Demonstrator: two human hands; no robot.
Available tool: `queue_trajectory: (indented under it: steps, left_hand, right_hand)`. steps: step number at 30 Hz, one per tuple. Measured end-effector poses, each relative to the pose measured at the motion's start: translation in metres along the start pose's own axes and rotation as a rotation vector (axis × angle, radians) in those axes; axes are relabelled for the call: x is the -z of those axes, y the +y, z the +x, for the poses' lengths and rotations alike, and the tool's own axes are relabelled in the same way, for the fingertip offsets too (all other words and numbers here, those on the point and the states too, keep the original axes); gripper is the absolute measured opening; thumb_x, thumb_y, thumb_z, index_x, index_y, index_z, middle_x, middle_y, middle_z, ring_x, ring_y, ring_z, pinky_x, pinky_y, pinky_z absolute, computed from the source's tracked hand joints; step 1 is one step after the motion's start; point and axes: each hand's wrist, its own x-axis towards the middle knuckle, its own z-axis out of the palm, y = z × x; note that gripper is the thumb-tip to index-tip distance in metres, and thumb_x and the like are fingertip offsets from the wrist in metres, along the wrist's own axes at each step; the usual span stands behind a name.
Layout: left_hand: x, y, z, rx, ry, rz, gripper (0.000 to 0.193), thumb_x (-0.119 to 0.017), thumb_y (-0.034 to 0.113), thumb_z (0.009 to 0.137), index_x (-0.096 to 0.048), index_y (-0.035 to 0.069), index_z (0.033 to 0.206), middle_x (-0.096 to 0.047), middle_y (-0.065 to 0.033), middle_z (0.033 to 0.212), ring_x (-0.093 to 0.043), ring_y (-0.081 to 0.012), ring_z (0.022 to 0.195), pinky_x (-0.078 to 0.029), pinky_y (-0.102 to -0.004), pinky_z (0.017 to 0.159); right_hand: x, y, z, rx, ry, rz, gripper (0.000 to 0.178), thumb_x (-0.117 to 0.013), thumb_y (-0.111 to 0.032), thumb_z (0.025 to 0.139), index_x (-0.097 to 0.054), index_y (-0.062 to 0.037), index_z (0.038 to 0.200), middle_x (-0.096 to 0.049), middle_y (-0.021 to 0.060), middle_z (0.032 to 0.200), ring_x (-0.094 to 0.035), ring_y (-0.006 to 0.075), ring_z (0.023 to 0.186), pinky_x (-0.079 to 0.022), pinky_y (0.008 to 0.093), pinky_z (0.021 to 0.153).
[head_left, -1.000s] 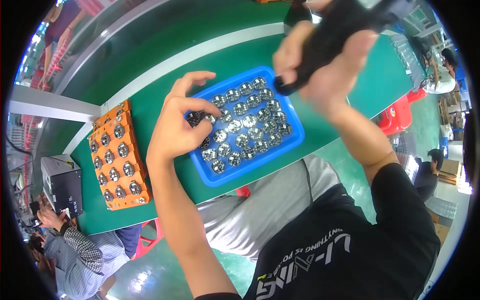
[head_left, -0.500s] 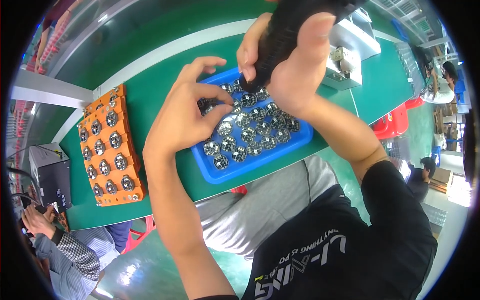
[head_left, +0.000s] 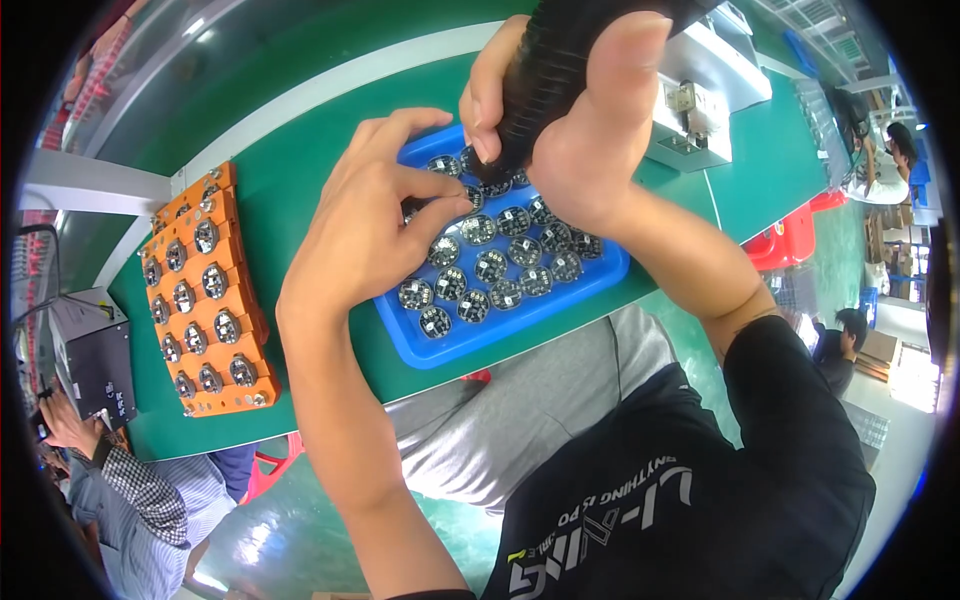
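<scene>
Head view, with the clock read from the middle of the blue tray (head_left: 414,346) and twelve toward the top: the tray lies on the green worktop (head_left: 282,185) squarely before the person, probably so that both hands reach it without stretching. Round circuit boards (head_left: 490,266) sit in it in a loose single layer, a spread that likely leaves each face exposed. The left hand (head_left: 362,220) comes in from nine o'clock, forefinger and thumb bent nearly together at the edge of one board; whether they pinch it or merely touch it, I cannot tell. The right hand (head_left: 590,165), at one o'clock and apart from the left, is wrapped around a black ribbed tool (head_left: 548,85). Its tip slants down among the far boards, a grip that seems meant to steer it, though contact is hidden. At nine o'clock, clear of the tray, an orange fixture (head_left: 232,258) holds more boards in rows, presumably to keep them spaced. A white machine (head_left: 700,75) stands at two o'clock.
</scene>
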Motion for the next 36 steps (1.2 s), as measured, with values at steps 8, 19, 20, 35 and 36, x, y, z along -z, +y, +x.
queue_trajectory:
  steps: [8, 19, 20, 35, 36]
  left_hand:
    - [-0.003, -0.002, -0.003, -0.014, 0.049, 0.0, 0.015, -0.078, 0.014, 0.081, -0.083, 0.007, 0.093, -0.062, -0.0093, 0.135, -0.056, -0.0316, 0.122, -0.048, -0.0418, 0.102]
    - [0.0, 0.001, -0.002, 0.086, -0.011, -0.074, 0.015, -0.08, 0.016, 0.081, -0.082, 0.006, 0.092, -0.062, -0.0074, 0.131, -0.057, -0.0306, 0.117, -0.048, -0.0418, 0.1]
    - [-0.001, 0.001, -0.001, 0.083, -0.013, -0.074, 0.015, -0.08, 0.016, 0.081, -0.082, 0.006, 0.092, -0.062, -0.0074, 0.131, -0.057, -0.0306, 0.117, -0.048, -0.0418, 0.1]
    - [-0.003, 0.002, 0.001, -0.005, 0.025, -0.004, 0.017, -0.08, 0.016, 0.08, -0.083, 0.007, 0.094, -0.063, -0.0103, 0.13, -0.058, -0.0319, 0.117, -0.048, -0.0428, 0.1]
    - [-0.002, 0.004, 0.001, 0.007, 0.027, 0.01, 0.017, -0.079, 0.016, 0.08, -0.083, 0.007, 0.094, -0.062, -0.0108, 0.131, -0.058, -0.032, 0.118, -0.048, -0.0423, 0.1]
  right_hand:
    - [0.001, 0.019, -0.007, 0.027, -0.072, 0.112, 0.067, -0.066, -0.048, 0.1, -0.046, 0.0057, 0.135, -0.064, 0.0153, 0.074, -0.055, 0.0137, 0.053, -0.043, 0.0251, 0.05]
    - [-0.003, 0.026, -0.008, 0.176, -0.174, 0.118, 0.051, -0.082, -0.013, 0.09, -0.053, 0.0054, 0.128, -0.068, 0.0069, 0.105, -0.064, 0.0111, 0.089, -0.051, 0.0252, 0.079]
    - [-0.002, 0.034, -0.006, 0.322, -0.179, -0.165, 0.057, -0.071, -0.033, 0.099, -0.048, 0.0045, 0.136, -0.068, 0.009, 0.093, -0.064, 0.0128, 0.076, -0.051, 0.0252, 0.068]
    - [-0.002, 0.027, 0.014, 0.06, -0.209, 0.121, 0.033, -0.071, -0.025, 0.1, -0.057, -0.0022, 0.12, -0.061, -0.0012, 0.078, -0.054, 0.0021, 0.055, -0.043, 0.0199, 0.048]
    - [0.0, 0.022, 0.014, 0.091, -0.163, 0.13, 0.033, -0.07, -0.027, 0.101, -0.055, -0.0025, 0.118, -0.06, -0.0004, 0.077, -0.054, 0.0031, 0.054, -0.043, 0.0208, 0.047]
